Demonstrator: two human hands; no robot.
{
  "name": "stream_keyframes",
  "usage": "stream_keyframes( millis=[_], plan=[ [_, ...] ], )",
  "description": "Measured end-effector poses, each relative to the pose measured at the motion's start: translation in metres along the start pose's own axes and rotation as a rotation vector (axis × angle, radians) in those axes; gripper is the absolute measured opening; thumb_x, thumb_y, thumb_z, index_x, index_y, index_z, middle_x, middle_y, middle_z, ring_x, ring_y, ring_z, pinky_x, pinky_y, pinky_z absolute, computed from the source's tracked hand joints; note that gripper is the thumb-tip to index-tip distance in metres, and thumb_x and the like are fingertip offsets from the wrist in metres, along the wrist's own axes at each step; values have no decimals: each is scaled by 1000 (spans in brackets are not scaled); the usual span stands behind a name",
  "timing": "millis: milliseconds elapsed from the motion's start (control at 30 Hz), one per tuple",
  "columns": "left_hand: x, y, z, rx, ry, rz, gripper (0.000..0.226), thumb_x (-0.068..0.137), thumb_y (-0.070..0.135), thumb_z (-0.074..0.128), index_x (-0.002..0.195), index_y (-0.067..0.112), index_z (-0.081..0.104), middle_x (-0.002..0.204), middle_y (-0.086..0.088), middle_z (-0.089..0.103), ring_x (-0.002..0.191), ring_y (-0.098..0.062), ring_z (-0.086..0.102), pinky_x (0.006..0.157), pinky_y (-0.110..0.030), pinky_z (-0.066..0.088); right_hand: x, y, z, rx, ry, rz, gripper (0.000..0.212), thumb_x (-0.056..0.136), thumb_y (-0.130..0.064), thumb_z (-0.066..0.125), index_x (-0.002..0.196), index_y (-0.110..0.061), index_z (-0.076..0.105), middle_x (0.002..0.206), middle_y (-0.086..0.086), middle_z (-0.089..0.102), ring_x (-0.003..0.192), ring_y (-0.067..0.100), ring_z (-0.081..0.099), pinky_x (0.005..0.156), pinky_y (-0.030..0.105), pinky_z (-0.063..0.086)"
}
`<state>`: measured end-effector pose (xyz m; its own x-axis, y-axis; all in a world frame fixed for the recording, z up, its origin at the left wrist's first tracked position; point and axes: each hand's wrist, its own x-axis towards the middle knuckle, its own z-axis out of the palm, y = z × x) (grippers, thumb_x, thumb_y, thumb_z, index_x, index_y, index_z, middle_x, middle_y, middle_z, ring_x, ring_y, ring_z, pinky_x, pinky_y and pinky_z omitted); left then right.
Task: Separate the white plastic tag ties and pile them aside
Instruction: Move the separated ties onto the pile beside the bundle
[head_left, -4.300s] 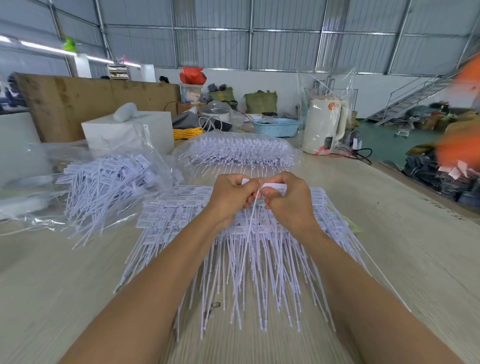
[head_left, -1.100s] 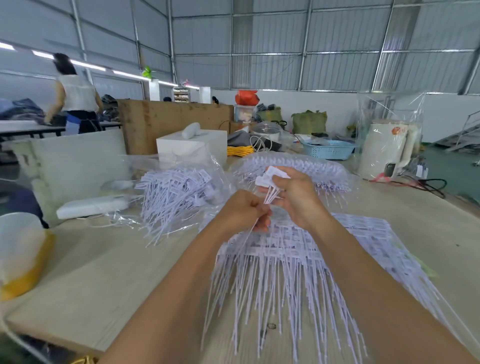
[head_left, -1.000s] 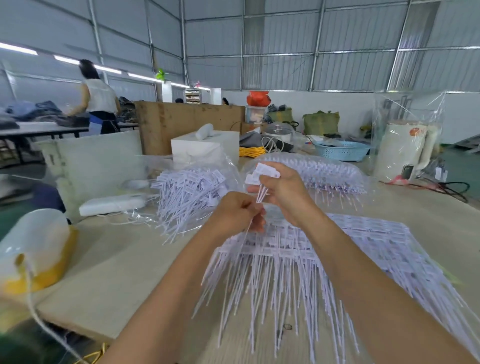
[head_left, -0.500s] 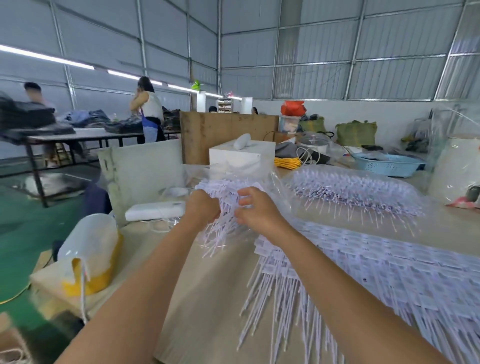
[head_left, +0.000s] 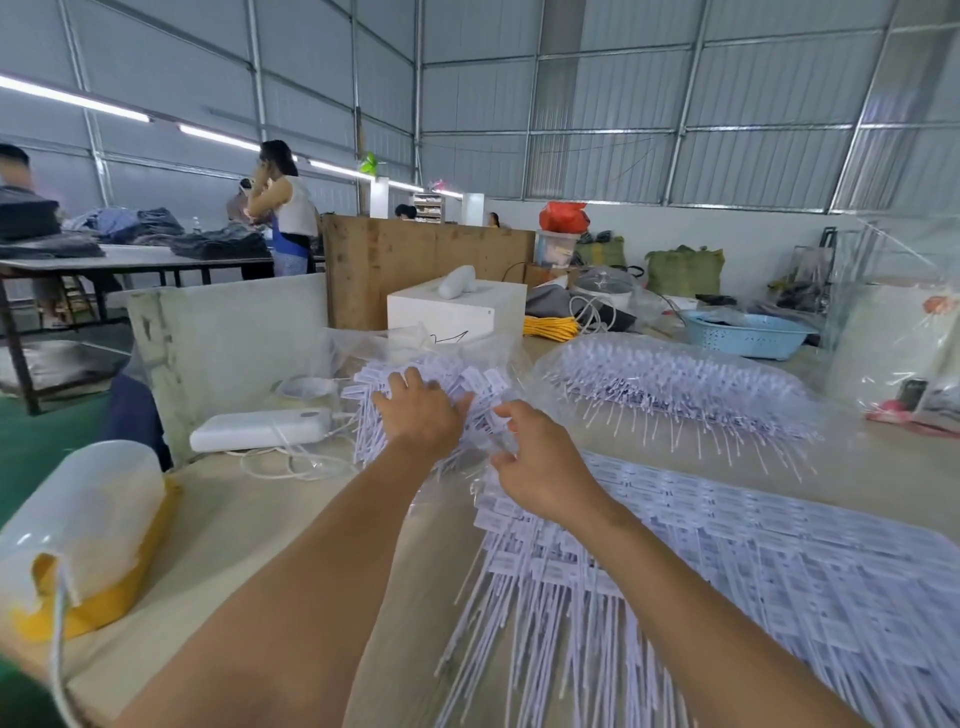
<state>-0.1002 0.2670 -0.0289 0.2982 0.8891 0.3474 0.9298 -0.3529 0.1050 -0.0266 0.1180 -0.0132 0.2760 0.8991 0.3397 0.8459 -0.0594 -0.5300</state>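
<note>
The loose pile of separated white tag ties (head_left: 415, 395) lies in an opened clear plastic bag (head_left: 363, 343) at the far left of the wooden table (head_left: 249, 525), and the left hand (head_left: 423, 413) rests flat on top of it, fingers straight and spread, pressing the ties down. The right hand (head_left: 540, 462) hovers just beside the pile with its fingers loosely curled; whether it pinches a tie or the bag film cannot be told. The joined sheet of tag ties (head_left: 727, 551) fans out to the right, its tails pointing toward the person, and a sealed bag of ties (head_left: 670, 384) lies behind it. The pile looks springy and uneven, so lifting the pressing hand quickly could let ties slide off the film toward the white power bank (head_left: 260, 430) and its cord, or tangle with the unseparated sheet nearby.
</note>
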Motion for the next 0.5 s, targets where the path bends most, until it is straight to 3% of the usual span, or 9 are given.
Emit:
stream_keyframes(
  millis=[67,133,200,267,333,400,500],
  plan=[
    [-6,1,3,21,-115,-67,89,83,77,26,149,20,12,152,-19,15,135,-44,21,102,-60,27,-3,-4,-2,-129,-9,-36,47,92,-20,55,135,-16,38,130,11,48,120,28,46,92,32,39],
    [-8,0,11,22,-245,-104,92,81,78,34,148,33,-10,152,-25,10,132,-49,26,96,-60,34,-6,-9,-2,-345,-104,-43,53,90,-36,58,134,-15,37,126,11,52,120,31,45,95,42,40],
    [-5,-1,13,44,-253,-79,84,87,68,37,147,37,-14,146,-28,22,126,-45,35,90,-52,39,-9,-15,-2,-546,-152,-66,39,90,-31,59,123,-14,46,115,8,60,114,31,51,94,44,37],
    [1,-1,10,96,-236,-60,73,96,51,36,148,36,-13,143,-27,26,125,-41,36,88,-47,40,-12,-18,-4,-596,-126,-126,15,87,-8,55,100,-14,55,101,7,65,101,29,58,90,38,37],
    [5,0,9,162,-219,-71,67,99,40,33,148,34,-13,143,-26,28,125,-40,37,89,-45,39,-14,-20,-9,-499,-110,-143,18,82,1,52,92,-11,61,93,8,66,85,27,59,79,32,40],
    [7,2,9,206,-239,-57,68,100,40,33,148,33,-15,143,-28,28,125,-41,38,89,-44,39,-16,-18,-13,-428,-107,-151,21,79,3,51,89,-8,66,89,11,66,77,26,57,68,28,41],
    [-3,7,-6,223,-314,-26,80,95,49,42,148,31,-15,145,-28,30,127,-41,38,94,-47,38,-19,-15,-16,-359,-129,-152,22,84,0,54,99,-9,68,98,12,67,91,29,62,76,34,51]
  ],
)
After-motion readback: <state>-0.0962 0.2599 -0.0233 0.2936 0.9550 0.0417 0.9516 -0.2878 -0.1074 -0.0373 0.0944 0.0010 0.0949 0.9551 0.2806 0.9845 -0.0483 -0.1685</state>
